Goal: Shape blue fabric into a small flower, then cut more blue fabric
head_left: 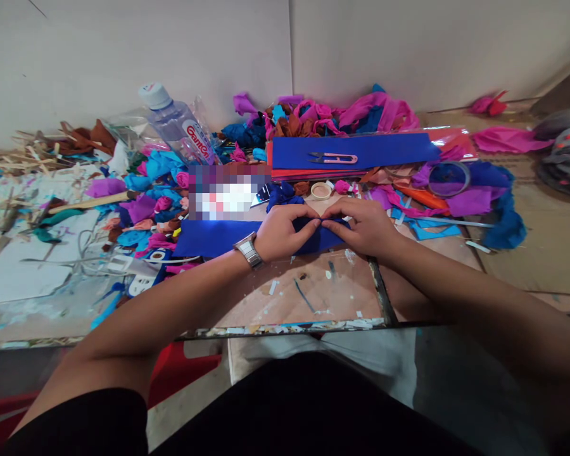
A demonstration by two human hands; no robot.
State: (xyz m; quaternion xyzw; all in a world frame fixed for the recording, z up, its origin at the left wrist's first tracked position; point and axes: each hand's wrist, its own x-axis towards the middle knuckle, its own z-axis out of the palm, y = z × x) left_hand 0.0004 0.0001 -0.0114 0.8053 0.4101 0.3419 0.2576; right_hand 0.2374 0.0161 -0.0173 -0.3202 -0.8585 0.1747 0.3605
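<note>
A long strip of dark blue material, like paper or thin fabric, lies across the worktable in front of me. My left hand, a metal watch on its wrist, pinches the strip near its right end between thumb and forefinger. My right hand pinches the same part from the other side, and the two thumb tips nearly touch. The piece between the fingertips is mostly hidden. Behind my hands are a roll of tape and a bunched dark blue piece.
Pink-handled thread snips rest on a stack of coloured sheets. A tilted plastic bottle stands at back left. Crumpled scraps surround it. A larger tape roll is at right; a white power strip and cables lie left.
</note>
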